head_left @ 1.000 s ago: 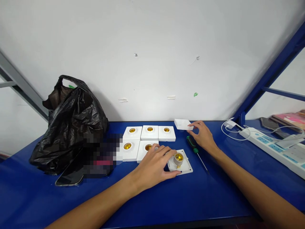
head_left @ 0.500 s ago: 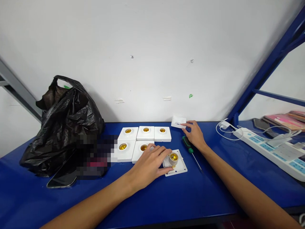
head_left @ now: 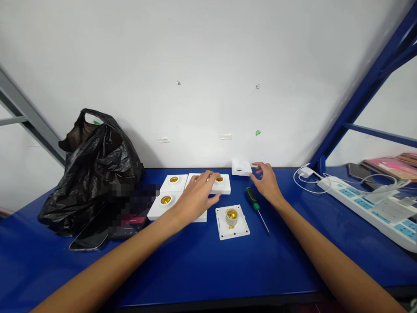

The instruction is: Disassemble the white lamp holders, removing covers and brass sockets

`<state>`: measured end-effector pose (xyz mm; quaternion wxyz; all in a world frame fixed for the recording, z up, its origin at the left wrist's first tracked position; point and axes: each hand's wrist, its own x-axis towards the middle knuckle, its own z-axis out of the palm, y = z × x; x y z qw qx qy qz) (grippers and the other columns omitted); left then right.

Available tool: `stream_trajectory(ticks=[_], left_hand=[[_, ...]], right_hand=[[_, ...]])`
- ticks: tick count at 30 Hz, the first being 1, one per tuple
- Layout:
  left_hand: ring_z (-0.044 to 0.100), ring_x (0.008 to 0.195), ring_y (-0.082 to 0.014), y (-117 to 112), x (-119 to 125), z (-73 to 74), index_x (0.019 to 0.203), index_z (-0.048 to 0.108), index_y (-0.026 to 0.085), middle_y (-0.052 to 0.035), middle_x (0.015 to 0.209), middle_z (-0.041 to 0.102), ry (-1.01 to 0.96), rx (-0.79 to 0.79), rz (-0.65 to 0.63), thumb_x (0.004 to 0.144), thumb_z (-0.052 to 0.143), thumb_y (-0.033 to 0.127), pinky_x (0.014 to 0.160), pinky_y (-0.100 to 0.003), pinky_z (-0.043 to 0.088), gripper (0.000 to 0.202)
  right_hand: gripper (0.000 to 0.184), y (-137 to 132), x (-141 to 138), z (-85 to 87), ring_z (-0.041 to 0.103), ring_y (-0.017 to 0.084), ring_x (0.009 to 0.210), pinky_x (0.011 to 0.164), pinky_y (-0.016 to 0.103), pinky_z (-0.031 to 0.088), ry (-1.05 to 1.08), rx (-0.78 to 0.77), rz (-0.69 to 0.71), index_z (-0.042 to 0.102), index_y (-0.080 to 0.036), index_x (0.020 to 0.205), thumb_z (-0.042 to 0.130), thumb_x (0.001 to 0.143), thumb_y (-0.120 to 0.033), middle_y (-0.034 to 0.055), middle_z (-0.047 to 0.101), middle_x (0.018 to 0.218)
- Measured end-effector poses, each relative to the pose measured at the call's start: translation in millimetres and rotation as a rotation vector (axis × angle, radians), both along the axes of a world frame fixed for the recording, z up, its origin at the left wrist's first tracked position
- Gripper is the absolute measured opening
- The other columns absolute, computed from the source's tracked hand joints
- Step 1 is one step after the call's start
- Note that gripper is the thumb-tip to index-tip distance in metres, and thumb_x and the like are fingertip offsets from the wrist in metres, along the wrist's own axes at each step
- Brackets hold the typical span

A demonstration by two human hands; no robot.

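Over the group of square white lamp holders (head_left: 169, 208) with brass-coloured sockets, my left hand (head_left: 195, 195) hovers with fingers apart, hiding part of them. In front of it lies a lamp holder base (head_left: 233, 230), uncovered, its round socket (head_left: 232, 215) standing up with brass screw terminals. My right hand (head_left: 266, 184) is open beside a white square cover (head_left: 241, 168) that rests against the wall; a small gap seems to separate the fingertips from it. Between the base and my right forearm lies a screwdriver (head_left: 252, 199) with a green and black handle.
A black plastic bag (head_left: 94, 174) stands at the left, with phones (head_left: 89, 237) in front of it. On the right lies a white power strip (head_left: 368, 204) with a plugged-in charger and cable (head_left: 309, 171). Blue frame posts (head_left: 358, 95) rise at the right.
My left hand has let go of the lamp holder base and moved up and left over the finished-looking holders. My right hand has come off the white cover, fingers now apart.
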<state>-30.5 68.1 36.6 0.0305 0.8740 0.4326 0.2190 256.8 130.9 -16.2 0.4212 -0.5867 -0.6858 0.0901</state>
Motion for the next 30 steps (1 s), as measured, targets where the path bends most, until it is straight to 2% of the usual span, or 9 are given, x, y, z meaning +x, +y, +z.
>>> stream_trajectory(ticks=[4, 6, 10, 12, 15, 19, 21, 24, 30], left_hand=[[0.050, 0.138, -0.0377, 46.4, 3.5, 12.6, 0.149, 0.042, 0.025, -0.0157, 0.151, 0.053, 0.106, -0.094, -0.110, 0.086, 0.079, 0.039, 0.115, -0.055, 0.032, 0.074], [0.050, 0.139, -0.0400, 63.4, 5.0, 13.8, 0.149, 0.044, 0.027, -0.0163, 0.149, 0.056, 0.157, -0.162, -0.152, 0.077, 0.087, 0.041, 0.117, -0.061, 0.027, 0.085], [0.059, 0.128, -0.0371, 72.1, 11.3, 11.0, 0.140, 0.054, 0.028, -0.0111, 0.130, 0.068, 0.185, -0.231, -0.192, 0.073, 0.087, 0.025, 0.118, -0.068, 0.018, 0.075], [0.059, 0.126, -0.0361, 65.5, 14.9, 11.7, 0.141, 0.055, 0.027, -0.0097, 0.127, 0.066, 0.151, -0.214, -0.195, 0.074, 0.086, 0.026, 0.119, -0.066, 0.017, 0.074], [0.056, 0.123, -0.0362, 46.9, 16.1, 17.8, 0.152, 0.045, 0.026, -0.0106, 0.126, 0.059, 0.067, -0.174, -0.167, 0.076, 0.083, 0.035, 0.116, -0.060, 0.029, 0.086], [0.060, 0.104, -0.0266, 14.3, 8.0, 22.8, 0.155, 0.044, 0.038, -0.0052, 0.117, 0.054, -0.225, -0.271, -0.179, 0.086, 0.075, 0.038, 0.103, -0.051, 0.049, 0.076], [0.059, 0.106, -0.0252, -0.3, 4.9, 18.7, 0.152, 0.047, 0.039, -0.0054, 0.122, 0.055, -0.439, -0.293, -0.165, 0.089, 0.072, 0.037, 0.103, -0.049, 0.051, 0.067], [0.061, 0.111, -0.0258, -16.2, 6.8, 7.4, 0.150, 0.047, 0.038, -0.0076, 0.135, 0.054, -0.703, -0.403, -0.121, 0.097, 0.067, 0.041, 0.098, -0.046, 0.056, 0.057], [0.065, 0.108, -0.0261, -31.7, 18.5, -11.0, 0.151, 0.044, 0.040, -0.0078, 0.145, 0.050, -0.817, -0.545, -0.089, 0.098, 0.065, 0.054, 0.082, -0.041, 0.064, 0.059]], right_hand=[[0.031, -21.3, 5.2, 21.3, 0.061, 0.019, 0.061, 0.061, 0.031, 0.049, -0.137, -0.165, 0.244, 0.073, -0.023, 0.110, 0.061, 0.095, -0.048, -0.0011, 0.063, 0.068], [0.031, -32.3, 4.7, 26.9, 0.059, 0.018, 0.058, 0.057, 0.030, 0.043, -0.212, -0.239, 0.335, 0.075, -0.027, 0.105, 0.070, 0.088, -0.053, -0.0026, 0.063, 0.063], [0.034, -44.5, -0.6, 30.0, 0.057, 0.019, 0.060, 0.057, 0.031, 0.037, -0.304, -0.294, 0.382, 0.074, -0.030, 0.108, 0.077, 0.083, -0.053, -0.0016, 0.063, 0.064], [0.030, -45.5, -2.2, 30.4, 0.056, 0.019, 0.059, 0.056, 0.030, 0.035, -0.323, -0.317, 0.413, 0.073, -0.031, 0.109, 0.076, 0.084, -0.047, -0.0024, 0.062, 0.063], [0.022, -44.3, -1.4, 32.1, 0.055, 0.017, 0.058, 0.055, 0.029, 0.033, -0.316, -0.335, 0.448, 0.071, -0.030, 0.107, 0.072, 0.087, -0.038, -0.0028, 0.061, 0.064], [0.024, -45.9, -2.8, 41.0, 0.051, 0.016, 0.058, 0.055, 0.029, 0.036, -0.246, -0.333, 0.493, 0.070, -0.028, 0.114, 0.068, 0.091, -0.037, -0.0044, 0.054, 0.064], [0.032, -50.4, -8.7, 48.5, 0.048, 0.015, 0.059, 0.056, 0.029, 0.039, -0.133, -0.341, 0.543, 0.067, -0.029, 0.124, 0.063, 0.096, -0.042, -0.0060, 0.049, 0.065], [0.039, -60.5, -23.4, 57.5, 0.050, 0.015, 0.063, 0.059, 0.030, 0.044, 0.241, -0.406, 0.663, 0.061, -0.031, 0.135, 0.060, 0.099, -0.045, -0.0052, 0.049, 0.070], [0.065, -77.5, -49.1, 51.2, 0.067, 0.022, 0.084, 0.077, 0.036, 0.057, 0.607, -0.518, 0.737, 0.042, -0.039, 0.155, 0.066, 0.095, -0.041, 0.0024, 0.070, 0.094]])
